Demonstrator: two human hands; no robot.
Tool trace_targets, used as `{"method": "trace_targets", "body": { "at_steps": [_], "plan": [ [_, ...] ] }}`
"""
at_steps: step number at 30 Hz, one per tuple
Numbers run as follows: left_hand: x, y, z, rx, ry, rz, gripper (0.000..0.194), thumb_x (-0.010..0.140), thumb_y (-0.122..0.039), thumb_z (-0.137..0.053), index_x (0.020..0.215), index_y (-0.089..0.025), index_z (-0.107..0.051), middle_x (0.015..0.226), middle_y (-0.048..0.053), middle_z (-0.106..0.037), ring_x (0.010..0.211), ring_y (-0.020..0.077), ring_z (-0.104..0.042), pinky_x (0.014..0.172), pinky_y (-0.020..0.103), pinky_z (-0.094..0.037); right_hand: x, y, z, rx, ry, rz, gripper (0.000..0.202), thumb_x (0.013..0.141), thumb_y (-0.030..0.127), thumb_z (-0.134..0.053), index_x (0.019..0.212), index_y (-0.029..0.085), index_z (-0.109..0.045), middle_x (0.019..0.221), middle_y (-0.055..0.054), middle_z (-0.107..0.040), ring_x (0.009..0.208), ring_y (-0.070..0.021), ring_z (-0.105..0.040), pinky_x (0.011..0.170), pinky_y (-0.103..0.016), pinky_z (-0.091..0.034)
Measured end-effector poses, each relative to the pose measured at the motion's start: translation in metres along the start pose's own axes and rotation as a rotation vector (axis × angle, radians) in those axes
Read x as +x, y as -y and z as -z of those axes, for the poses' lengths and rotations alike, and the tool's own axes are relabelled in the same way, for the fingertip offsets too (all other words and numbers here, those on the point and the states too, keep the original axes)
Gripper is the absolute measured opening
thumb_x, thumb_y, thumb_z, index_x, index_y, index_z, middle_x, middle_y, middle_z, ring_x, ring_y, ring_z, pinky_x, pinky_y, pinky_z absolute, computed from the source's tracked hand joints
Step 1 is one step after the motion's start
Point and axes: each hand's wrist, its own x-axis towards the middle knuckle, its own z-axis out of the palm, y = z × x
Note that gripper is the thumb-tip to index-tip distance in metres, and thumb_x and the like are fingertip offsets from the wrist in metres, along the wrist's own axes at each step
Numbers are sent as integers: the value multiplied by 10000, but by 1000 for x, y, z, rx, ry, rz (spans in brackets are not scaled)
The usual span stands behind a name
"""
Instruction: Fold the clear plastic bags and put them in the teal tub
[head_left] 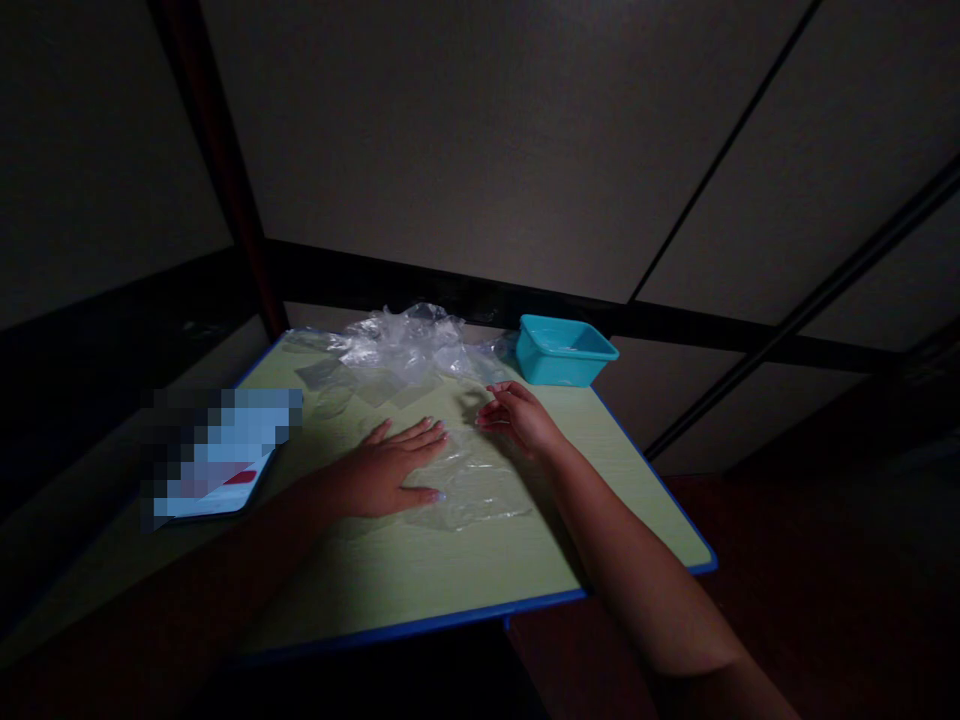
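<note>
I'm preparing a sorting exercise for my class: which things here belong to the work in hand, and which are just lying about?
Work in hand:
clear plastic sheet, beneath the left hand
crumpled clear plastic pile, probably

Apparently lying about:
turquoise tub, untouched; role unclear
device with lit screen, untouched

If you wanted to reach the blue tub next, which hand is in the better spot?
Probably the right hand: it's just in front of the blue tub. The left hand is farther away, spread palm-down at the clear plastic.
</note>
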Motion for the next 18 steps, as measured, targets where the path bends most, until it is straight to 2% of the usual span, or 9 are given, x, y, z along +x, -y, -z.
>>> {"method": "trace_targets", "body": {
  "at_steps": [4, 9, 11, 13, 16, 18],
  "plan": [
    [-1, 1, -2, -15, -19, -11, 707, 848, -583, -453, 1459, -314, -219, 1534, 85, -167, 1421, 287, -144, 1087, 592, -87, 12, -7, 5, -259, -165, -16, 130, 896, 336, -484, 872, 216, -442, 515, 53, -556, 466, -123, -577, 489, -221, -440],
    [0, -3, 2, -25, -63, 1, 707, 840, -560, -478, 1453, -282, -259, 1527, 102, -215, 1412, 292, -182, 1091, 572, -131, 19, -12, 15, -485, -262, 111, 194, 896, 392, -465, 881, 200, -460, 538, 48, -544, 456, -119, -550, 479, -223, -413],
    [2, -3, 7, -58, -180, 25, 653, 854, -532, -459, 1425, -243, -333, 1506, 109, -293, 1393, 281, -250, 1099, 532, -177, 16, -9, 15, -496, -255, 191, 201, 896, 394, -454, 867, 195, -469, 563, 41, -549, 468, -116, -542, 488, -224, -405],
    [6, -3, 12, -162, -383, 41, 560, 876, -492, -415, 1341, -183, -457, 1429, 124, -437, 1328, 252, -378, 1093, 443, -264, 11, -5, 13, -464, -196, 281, 242, 887, 425, -454, 851, 188, -489, 594, 31, -559, 493, -117, -539, 511, -232, -411],
    [11, 0, 20, -390, -672, 148, 461, 891, -482, -349, 1115, -170, -603, 1193, 100, -628, 1138, 229, -551, 1020, 386, -386, 1, -1, 7, -416, -20, 389, 363, 854, 522, -464, 829, 167, -536, 645, 9, -573, 548, -123, -547, 558, -250, -432],
    [14, 2, 24, -565, -779, 226, 423, 903, -469, -313, 984, -190, -620, 1058, 70, -675, 1028, 217, -602, 948, 376, -448, -8, -1, 2, -416, 101, 416, 416, 830, 566, -485, 813, 157, -555, 669, -7, -587, 595, -131, -563, 597, -261, -444]
  ]
}}
